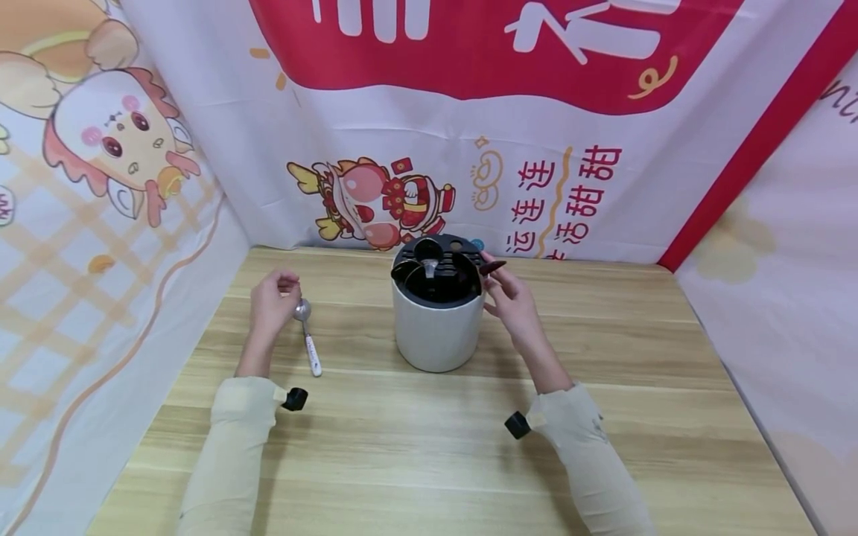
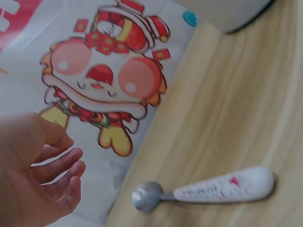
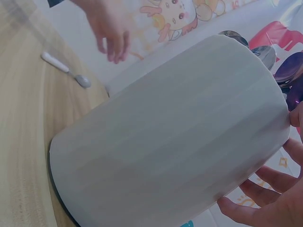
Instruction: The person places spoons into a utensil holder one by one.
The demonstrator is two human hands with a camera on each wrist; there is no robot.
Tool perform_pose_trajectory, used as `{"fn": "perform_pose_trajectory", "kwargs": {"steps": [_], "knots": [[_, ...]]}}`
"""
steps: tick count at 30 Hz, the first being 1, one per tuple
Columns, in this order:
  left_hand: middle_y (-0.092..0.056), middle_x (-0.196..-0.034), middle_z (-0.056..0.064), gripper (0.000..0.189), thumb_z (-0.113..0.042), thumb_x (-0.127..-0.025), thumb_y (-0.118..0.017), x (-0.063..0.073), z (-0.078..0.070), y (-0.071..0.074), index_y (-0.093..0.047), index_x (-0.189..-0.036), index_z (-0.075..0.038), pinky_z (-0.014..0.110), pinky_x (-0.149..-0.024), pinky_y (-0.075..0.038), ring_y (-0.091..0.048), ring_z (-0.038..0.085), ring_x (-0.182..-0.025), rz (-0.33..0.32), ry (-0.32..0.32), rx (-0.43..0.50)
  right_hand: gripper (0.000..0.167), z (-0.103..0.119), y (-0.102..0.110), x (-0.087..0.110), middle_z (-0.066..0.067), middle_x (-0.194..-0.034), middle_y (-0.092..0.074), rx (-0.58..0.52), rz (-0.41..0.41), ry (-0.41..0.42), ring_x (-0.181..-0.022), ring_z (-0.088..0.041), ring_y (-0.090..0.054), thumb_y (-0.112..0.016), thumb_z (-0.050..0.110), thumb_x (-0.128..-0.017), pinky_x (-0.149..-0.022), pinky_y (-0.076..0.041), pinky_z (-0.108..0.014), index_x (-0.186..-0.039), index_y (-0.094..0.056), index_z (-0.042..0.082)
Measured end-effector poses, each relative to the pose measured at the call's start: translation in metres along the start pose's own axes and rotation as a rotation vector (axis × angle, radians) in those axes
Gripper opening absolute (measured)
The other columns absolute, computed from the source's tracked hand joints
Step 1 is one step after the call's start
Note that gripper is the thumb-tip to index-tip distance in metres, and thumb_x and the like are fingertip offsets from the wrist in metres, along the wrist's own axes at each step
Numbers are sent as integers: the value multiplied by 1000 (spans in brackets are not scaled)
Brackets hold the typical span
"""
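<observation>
A cream utensil holder (image 1: 437, 335) with a black slotted top stands upright on the table. Several dark glossy spoons (image 3: 289, 68) and a metal-looking one (image 3: 263, 56) stick out of its mouth. Against the holder's right side rest the fingertips of my right hand (image 1: 512, 298), below a dark red utensil end (image 1: 492, 266). A small spoon (image 2: 222, 185) with a metal bowl and printed white handle lies on the table at the left. My left hand (image 1: 275, 301) is just above and left of its bowl, fingers loosely bent, with nothing held; the left wrist view shows a gap between hand and spoon.
The wooden table (image 1: 402, 461) meets a printed cloth backdrop (image 1: 268, 171) behind the holder. Cloth walls also stand on the left (image 1: 40, 298) and right (image 1: 771, 313). Small black blocks (image 1: 295, 399) are fixed at both sleeve cuffs.
</observation>
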State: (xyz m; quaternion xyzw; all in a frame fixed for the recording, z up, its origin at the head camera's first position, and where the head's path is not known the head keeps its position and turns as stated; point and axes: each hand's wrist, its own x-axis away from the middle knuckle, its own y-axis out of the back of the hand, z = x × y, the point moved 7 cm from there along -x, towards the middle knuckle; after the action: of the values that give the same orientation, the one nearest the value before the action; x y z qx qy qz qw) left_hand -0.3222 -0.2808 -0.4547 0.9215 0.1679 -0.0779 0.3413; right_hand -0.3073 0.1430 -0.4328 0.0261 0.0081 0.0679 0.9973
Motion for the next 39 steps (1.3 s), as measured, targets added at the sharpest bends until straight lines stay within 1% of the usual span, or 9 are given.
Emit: {"fn": "perform_pose_trajectory", "kwargs": {"steps": [2, 4, 7, 9, 14, 18, 23, 29, 39], "knots": [[-67, -108, 30, 28, 3, -88, -57, -1, 10, -2, -63, -115, 10, 32, -88, -52, -64, 36, -98, 18, 15, -14, 44, 0, 0, 0, -2, -159, -40, 1, 2, 2, -141, -32, -43, -43, 19, -107, -103, -48, -57, -148, -48, 35], [-65, -113, 33, 32, 3, -88, -58, -1, 19, -5, -60, -119, 11, 47, -95, -51, -62, 44, -105, 53, 27, -35, 45, 0, 0, 0, -2, -159, -40, 4, 1, 0, -141, -32, -43, -43, 18, -107, -104, -48, -58, -148, -48, 35], [-62, -119, 35, 39, 0, -88, -60, -2, 31, -11, -56, -125, 12, 55, -100, -48, -59, 48, -111, 111, 39, -73, 45, 0, 0, 1, -2, -159, -40, 7, -3, -4, -142, -33, -42, -42, 18, -107, -103, -48, -58, -147, -48, 36], [-60, -122, 36, 41, -1, -88, -62, -3, 37, -15, -54, -127, 12, 57, -101, -47, -58, 50, -112, 135, 42, -96, 45, 0, 0, 1, -2, -159, -39, 7, -4, -4, -143, -33, -41, -42, 18, -107, -103, -48, -59, -148, -48, 36], [-57, -124, 38, 49, -1, -86, -66, -7, 49, -21, -51, -131, 12, 58, -101, -45, -56, 51, -112, 148, 67, -160, 45, 0, 1, 2, -2, -160, -38, -1, 1, 5, -143, -34, -40, -42, 19, -107, -103, -47, -60, -149, -47, 34], [-55, -125, 40, 59, -6, -86, -69, -8, 55, -27, -46, -137, 13, 60, -102, -44, -53, 52, -114, 188, 81, -222, 45, 1, 2, 2, -2, -160, -38, -4, -1, 9, -144, -34, -40, -43, 19, -107, -104, -46, -60, -149, -47, 33], [-52, -122, 42, 66, -14, -85, -72, -6, 63, -35, -44, -137, 14, 60, -103, -42, -50, 53, -114, 229, 92, -296, 45, 2, 1, 1, -4, -159, -39, -5, 8, 18, -143, -34, -40, -43, 18, -107, -104, -47, -60, -149, -47, 32], [-53, -121, 40, 59, -13, -85, -71, -5, 70, -41, -48, -131, 15, 59, -103, -42, -49, 52, -115, 253, 111, -340, 44, 2, 0, 3, -3, -159, -39, -5, 9, 23, -141, -31, -43, -45, 20, -106, -103, -48, -58, -148, -48, 33], [-59, -116, 39, 47, -8, -83, -68, -9, 68, -41, -55, -121, 17, 57, -101, -46, -56, 52, -110, 251, 105, -323, 44, 3, -1, 2, -2, -159, -39, 5, 5, 13, -141, -30, -44, -45, 20, -106, -101, -50, -57, -148, -48, 35]]}}
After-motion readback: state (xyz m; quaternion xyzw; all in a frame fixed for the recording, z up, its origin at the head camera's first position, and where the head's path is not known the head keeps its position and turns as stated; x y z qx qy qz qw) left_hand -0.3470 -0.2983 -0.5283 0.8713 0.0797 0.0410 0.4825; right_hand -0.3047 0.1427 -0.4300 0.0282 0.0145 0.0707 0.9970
